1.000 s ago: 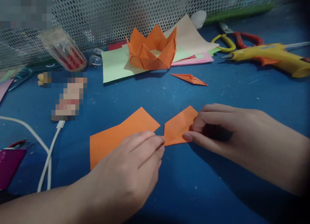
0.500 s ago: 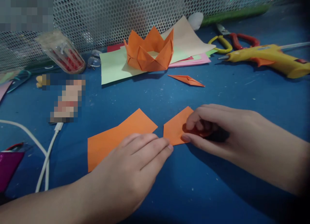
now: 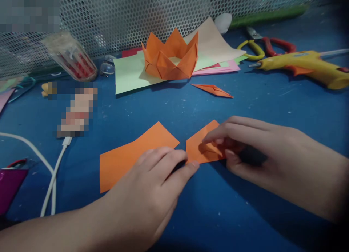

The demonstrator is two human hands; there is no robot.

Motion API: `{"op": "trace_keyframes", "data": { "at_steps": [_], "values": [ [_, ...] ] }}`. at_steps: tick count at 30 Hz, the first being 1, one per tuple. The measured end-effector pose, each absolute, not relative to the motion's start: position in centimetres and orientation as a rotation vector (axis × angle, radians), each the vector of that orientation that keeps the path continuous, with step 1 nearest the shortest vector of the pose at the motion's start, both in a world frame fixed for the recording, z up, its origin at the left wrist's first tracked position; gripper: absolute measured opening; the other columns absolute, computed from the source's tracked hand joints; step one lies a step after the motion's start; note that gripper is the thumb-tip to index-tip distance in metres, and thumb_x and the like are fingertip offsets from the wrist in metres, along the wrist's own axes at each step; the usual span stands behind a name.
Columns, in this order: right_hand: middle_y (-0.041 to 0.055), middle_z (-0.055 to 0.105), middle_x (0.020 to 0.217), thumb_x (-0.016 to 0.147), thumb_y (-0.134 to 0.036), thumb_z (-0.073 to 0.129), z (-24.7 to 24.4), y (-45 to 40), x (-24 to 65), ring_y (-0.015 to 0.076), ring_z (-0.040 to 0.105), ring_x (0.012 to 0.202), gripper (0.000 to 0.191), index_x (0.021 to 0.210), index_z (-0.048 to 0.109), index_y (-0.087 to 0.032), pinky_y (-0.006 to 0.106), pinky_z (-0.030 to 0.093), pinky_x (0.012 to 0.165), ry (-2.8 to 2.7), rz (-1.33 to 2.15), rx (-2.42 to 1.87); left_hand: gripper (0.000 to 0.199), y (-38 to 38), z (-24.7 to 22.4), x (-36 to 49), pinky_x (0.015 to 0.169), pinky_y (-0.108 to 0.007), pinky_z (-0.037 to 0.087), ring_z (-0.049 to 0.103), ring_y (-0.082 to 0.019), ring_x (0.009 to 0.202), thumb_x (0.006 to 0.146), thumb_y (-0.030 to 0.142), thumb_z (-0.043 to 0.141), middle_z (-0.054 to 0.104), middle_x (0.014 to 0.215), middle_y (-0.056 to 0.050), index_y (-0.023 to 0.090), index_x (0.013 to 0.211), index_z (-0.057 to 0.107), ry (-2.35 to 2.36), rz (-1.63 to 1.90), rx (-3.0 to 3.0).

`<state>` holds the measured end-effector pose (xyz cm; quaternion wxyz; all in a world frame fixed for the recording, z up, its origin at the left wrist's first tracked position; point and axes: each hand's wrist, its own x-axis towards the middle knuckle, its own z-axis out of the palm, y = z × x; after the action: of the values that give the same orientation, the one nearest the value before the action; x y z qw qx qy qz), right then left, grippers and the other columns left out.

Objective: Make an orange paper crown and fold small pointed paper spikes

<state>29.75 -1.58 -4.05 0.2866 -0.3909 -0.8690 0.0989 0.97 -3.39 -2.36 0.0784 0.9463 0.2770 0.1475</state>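
Note:
A folded orange paper piece [image 3: 195, 146] lies flat on the blue table. My left hand [image 3: 160, 179] rests palm down with a fingertip on this piece's lower left corner and no grip on it. Partly under the same hand is a larger orange paper sheet [image 3: 122, 161] with a pointed right end. Over the right part of the folded piece is my right hand [image 3: 256, 150], thumb and forefinger apart, casting a shadow on the paper. Its other fingers are curled and partly hidden. Behind them lies a narrow folded orange paper spike [image 3: 214, 90].
An orange folded-paper crown [image 3: 169, 64] stands on stacked coloured sheets [image 3: 127, 77]. At the right are a yellow glue gun [image 3: 297, 63] and red-and-yellow-handled pliers [image 3: 278, 44]. A jar [image 3: 75, 59], a blurred-out object [image 3: 77, 112] and a white cable [image 3: 56, 179] are left.
My right thumb has come away from the folded paper and the forefinger has stretched out leftward over it. One of my left fingers has spread a little from the others.

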Motion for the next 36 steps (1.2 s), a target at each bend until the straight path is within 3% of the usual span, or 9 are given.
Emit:
{"op": "trace_keyframes", "data": {
  "at_steps": [5,10,13,15,18,21,23,30,36],
  "values": [
    [0.0060,0.082,0.125,0.116,-0.009,0.043,-4.4,-1.8,30.0,0.0190,0.083,0.108,0.040,0.121,0.077,-0.030,0.032,0.066,0.088,-2.470,0.234,-0.765,0.052,-3.8,-1.8,0.9,0.103,-0.046,0.074,0.083,-0.033,0.127,0.108,0.003,0.046,0.084,0.142,-0.018,0.009,0.148,0.079,0.870,0.361,2.816],
    [0.0059,0.085,0.114,0.120,-0.011,0.035,-4.2,-1.5,31.2,0.0258,0.076,0.109,0.048,0.115,0.079,-0.030,0.045,0.062,0.088,-2.595,-0.039,-0.676,0.052,-4.1,-2.2,0.9,0.105,-0.048,0.073,0.080,-0.033,0.129,0.111,0.004,0.046,0.082,0.146,-0.016,0.012,0.152,0.077,0.886,0.311,2.815],
    [0.0053,0.085,0.111,0.116,-0.008,0.039,-3.6,-1.0,32.0,0.0269,0.071,0.107,0.046,0.094,0.074,-0.030,0.047,0.059,0.087,-2.618,-0.073,-0.704,0.052,-4.3,-2.8,0.6,0.109,-0.049,0.071,0.077,-0.032,0.129,0.114,0.007,0.042,0.081,0.145,-0.015,0.014,0.153,0.074,0.912,0.415,2.793],
    [0.0042,0.085,0.109,0.112,-0.005,0.042,-3.2,-0.8,32.0,0.0254,0.071,0.105,0.043,0.087,0.067,-0.029,0.046,0.060,0.089,-2.574,-0.036,-0.718,0.052,-4.4,-2.8,0.4,0.111,-0.049,0.069,0.076,-0.031,0.131,0.115,0.006,0.041,0.079,0.148,-0.016,0.013,0.157,0.071,0.876,0.407,2.784],
    [0.0046,0.084,0.116,0.112,-0.005,0.045,-3.0,-0.6,31.1,0.0207,0.077,0.108,0.036,0.101,0.070,-0.029,0.039,0.065,0.095,-2.474,0.099,-0.753,0.054,-4.3,-2.6,0.2,0.114,-0.049,0.066,0.074,-0.031,0.135,0.115,0.004,0.040,0.077,0.154,-0.017,0.010,0.161,0.066,0.823,0.397,2.808],
    [0.0108,0.084,0.132,0.121,-0.025,0.050,-3.5,-0.5,29.9,0.0243,0.083,0.113,0.030,0.131,0.079,-0.027,0.040,0.071,0.097,-2.456,0.228,-0.835,0.055,-4.2,-2.3,0.2,0.118,-0.050,0.064,0.074,-0.031,0.138,0.113,0.001,0.040,0.077,0.157,-0.018,0.008,0.162,0.065,0.811,0.390,2.825],
    [0.0118,0.084,0.128,0.124,-0.039,0.052,-4.2,-0.5,29.3,0.0274,0.084,0.111,0.036,0.138,0.082,-0.027,0.043,0.073,0.097,-2.430,0.309,-0.858,0.057,-4.2,-2.2,0.2,0.119,-0.049,0.063,0.073,-0.030,0.142,0.112,0.000,0.040,0.077,0.159,-0.017,0.008,0.163,0.064,0.811,0.379,2.827],
    [0.0094,0.080,0.106,0.123,-0.040,0.056,-4.5,-0.7,29.0,0.0221,0.081,0.089,0.034,0.122,0.087,-0.024,0.032,0.070,0.080,-2.360,0.388,-0.902,0.055,-4.2,-2.8,0.2,0.115,-0.045,0.061,0.073,-0.029,0.134,0.112,0.000,0.039,0.079,0.153,-0.015,0.007,0.160,0.064,0.797,0.459,2.873],
    [0.0053,0.077,0.097,0.118,-0.040,0.062,-4.3,-1.1,28.7,0.0220,0.079,0.083,0.027,0.107,0.083,-0.029,0.033,0.068,0.073,-2.267,0.468,-0.984,0.048,-4.1,-2.8,0.3,0.111,-0.039,0.058,0.072,-0.026,0.127,0.114,0.006,0.048,0.084,0.145,-0.010,0.008,0.158,0.068,0.715,0.514,2.967]
  ]
}}
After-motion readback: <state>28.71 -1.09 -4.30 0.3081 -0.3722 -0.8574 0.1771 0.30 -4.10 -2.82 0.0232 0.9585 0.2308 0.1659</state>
